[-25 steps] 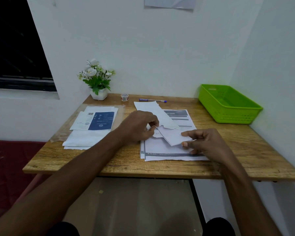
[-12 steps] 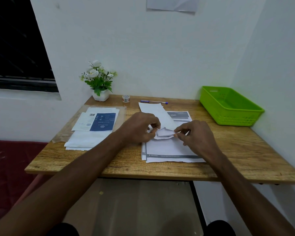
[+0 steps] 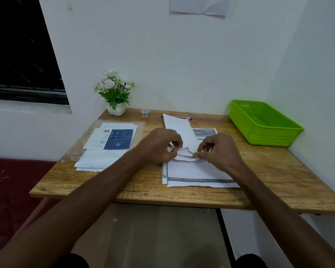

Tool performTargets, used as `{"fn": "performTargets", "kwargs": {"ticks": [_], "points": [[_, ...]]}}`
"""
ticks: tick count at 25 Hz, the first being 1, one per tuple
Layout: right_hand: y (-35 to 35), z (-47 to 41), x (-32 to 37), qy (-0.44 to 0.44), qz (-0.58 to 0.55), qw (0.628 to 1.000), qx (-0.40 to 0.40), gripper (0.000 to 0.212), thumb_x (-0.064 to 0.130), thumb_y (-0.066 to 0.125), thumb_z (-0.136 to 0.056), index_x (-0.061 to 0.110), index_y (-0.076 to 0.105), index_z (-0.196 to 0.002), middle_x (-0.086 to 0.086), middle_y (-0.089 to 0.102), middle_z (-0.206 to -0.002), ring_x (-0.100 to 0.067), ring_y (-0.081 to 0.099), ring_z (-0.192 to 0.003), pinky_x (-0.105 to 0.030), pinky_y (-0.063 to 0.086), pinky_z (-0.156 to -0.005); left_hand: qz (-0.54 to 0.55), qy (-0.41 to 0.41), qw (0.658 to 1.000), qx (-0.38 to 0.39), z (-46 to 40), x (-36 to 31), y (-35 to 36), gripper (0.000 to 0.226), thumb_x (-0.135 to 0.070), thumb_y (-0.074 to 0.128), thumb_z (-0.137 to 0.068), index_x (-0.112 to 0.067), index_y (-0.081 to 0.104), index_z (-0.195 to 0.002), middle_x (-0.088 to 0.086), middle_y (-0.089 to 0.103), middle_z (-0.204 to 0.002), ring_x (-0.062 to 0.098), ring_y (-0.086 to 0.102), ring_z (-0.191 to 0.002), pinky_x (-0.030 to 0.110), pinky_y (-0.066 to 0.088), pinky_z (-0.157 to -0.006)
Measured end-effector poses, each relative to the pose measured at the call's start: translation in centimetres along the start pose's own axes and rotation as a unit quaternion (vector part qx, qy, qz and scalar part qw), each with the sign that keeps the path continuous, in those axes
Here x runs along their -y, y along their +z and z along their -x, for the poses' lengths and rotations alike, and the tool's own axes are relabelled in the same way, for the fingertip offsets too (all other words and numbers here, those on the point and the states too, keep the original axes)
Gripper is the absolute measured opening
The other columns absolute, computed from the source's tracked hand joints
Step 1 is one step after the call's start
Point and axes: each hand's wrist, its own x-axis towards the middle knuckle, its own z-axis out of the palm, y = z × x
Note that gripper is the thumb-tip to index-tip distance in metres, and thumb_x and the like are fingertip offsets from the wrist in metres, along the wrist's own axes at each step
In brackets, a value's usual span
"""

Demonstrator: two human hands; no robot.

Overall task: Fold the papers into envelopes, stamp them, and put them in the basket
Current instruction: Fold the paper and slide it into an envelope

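The left hand (image 3: pixel 159 146) and right hand (image 3: pixel 219 149) pinched one small folded paper (image 3: pixel 186 152) between them — fingers curled on its edges. It sat on a paper stack (image 3: pixel 197 171) mid-table; the green basket (image 3: pixel 263 124) stood far right.

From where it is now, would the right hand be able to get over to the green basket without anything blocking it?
Probably yes. The right hand is pinching the folded paper, and only bare table lies between it and the green basket at the far right. The basket's top is open, and nothing stands in the way.
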Motion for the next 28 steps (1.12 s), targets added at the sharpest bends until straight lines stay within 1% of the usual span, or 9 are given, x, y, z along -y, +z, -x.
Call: {"fn": "performTargets", "kwargs": {"ticks": [2, 3, 8, 11, 16, 19, 22, 26, 28], "points": [[0.3, -0.1, 0.1, -0.011, 0.028, 1.0, 0.004, 0.029, 0.045, 0.094, -0.066, 0.025, 0.077, -0.08, 0.011, 0.07, -0.069, -0.005, 0.063, -0.064, -0.024, 0.038, -0.054, 0.004, -0.003, 1.0, -0.003, 0.0, 0.1, 0.0, 0.013, -0.011, 0.077, -0.084, -0.011, 0.079, -0.096, 0.001, 0.078, -0.094, 0.013, 0.07, -0.081, 0.037, 0.061, -0.075], [0.5, -0.1, 0.1, -0.019, 0.042, 0.999, 0.004, 0.032, 0.047, 0.094, -0.066, 0.026, 0.075, -0.082, 0.012, 0.07, -0.071, -0.005, 0.062, -0.066, -0.024, 0.036, -0.055, 0.006, -0.008, 1.0, -0.002, -0.1, 0.1, 0.0, 0.013, -0.012, 0.078, -0.084, -0.011, 0.079, -0.097, 0.0, 0.078, -0.094, 0.012, 0.07, -0.082, 0.036, 0.062, -0.076], [1.2, -0.7, -0.1, -0.089, 0.141, 0.986, -0.001, 0.045, 0.056, 0.083, -0.075, 0.026, 0.071, -0.106, 0.009, 0.066, -0.105, -0.012, 0.062, -0.087, -0.029, 0.041, -0.067, 0.006, -0.013, 1.0, 0.018, 0.1, 0.1, 0.1, 0.014, -0.014, 0.078, -0.085, -0.014, 0.078, -0.099, -0.001, 0.077, -0.095, 0.011, 0.068, -0.082, 0.035, 0.061, -0.077], [1.0, -1.9, -0.4, -0.122, 0.186, 0.975, -0.005, 0.045, 0.06, 0.075, -0.081, 0.027, 0.071, -0.112, 0.006, 0.064, -0.116, -0.017, 0.065, -0.097, -0.031, 0.039, -0.07, 0.022, -0.026, 0.999, 0.017, 0.1, 0.1, 0.1, 0.015, -0.013, 0.078, -0.085, -0.013, 0.079, -0.1, 0.0, 0.078, -0.096, 0.01, 0.069, -0.083, 0.033, 0.062, -0.079], [2.0, -2.5, -1.2, -0.113, 0.195, 0.974, 0.003, 0.047, 0.067, 0.069, -0.083, 0.025, 0.07, -0.105, 0.005, 0.064, -0.11, -0.019, 0.065, -0.097, -0.032, 0.038, -0.069, 0.026, -0.021, 0.999, 0.013, 0.0, 0.1, -0.2, 0.015, -0.01, 0.079, -0.084, -0.01, 0.08, -0.1, 0.002, 0.079, -0.098, 0.013, 0.071, -0.084, 0.034, 0.063, -0.08], [2.6, -2.3, -1.6, -0.099, 0.207, 0.973, -0.031, 0.049, 0.071, 0.063, -0.085, 0.023, 0.068, -0.093, 0.004, 0.063, -0.1, -0.021, 0.064, -0.091, -0.032, 0.035, -0.065, 0.028, -0.023, 0.999, 0.014, 0.0, 0.1, 0.0, 0.016, -0.011, 0.078, -0.085, -0.011, 0.079, -0.1, 0.002, 0.079, -0.098, 0.014, 0.071, -0.086, 0.036, 0.062, -0.081], [2.8, -2.4, -1.0, -0.117, 0.28, 0.95, -0.067, 0.056, 0.073, 0.059, -0.085, 0.018, 0.069, -0.091, -0.001, 0.065, -0.095, -0.024, 0.065, -0.084, -0.031, 0.032, -0.06, 0.032, -0.019, 0.999, 0.014, -0.1, 0.1, 0.1, 0.016, -0.011, 0.079, -0.084, -0.011, 0.079, -0.1, 0.002, 0.079, -0.097, 0.014, 0.071, -0.085, 0.036, 0.063, -0.081], [3.2, -2.7, 0.5, -0.122, 0.349, 0.927, -0.068, 0.054, 0.068, 0.057, -0.088, 0.016, 0.071, -0.088, -0.003, 0.066, -0.089, -0.024, 0.065, -0.072, -0.026, 0.014, -0.05, 0.036, -0.01, 0.999, 0.004, 0.0, 0.2, 0.3, 0.014, -0.009, 0.079, -0.083, -0.01, 0.079, -0.097, 0.002, 0.079, -0.095, 0.015, 0.072, -0.083, 0.036, 0.063, -0.079], [3.3, -2.7, 0.8, -0.107, 0.352, 0.928, -0.065, 0.053, 0.067, 0.057, -0.089, 0.017, 0.072, -0.084, -0.002, 0.064, -0.082, -0.022, 0.057, -0.063, -0.026, 0.011, -0.049, 0.038, -0.016, 0.999, 0.002, 0.0, 0.2, 0.2, 0.014, -0.009, 0.078, -0.084, -0.009, 0.079, -0.098, 0.003, 0.078, -0.096, 0.015, 0.072, -0.084, 0.036, 0.063, -0.079]]}}
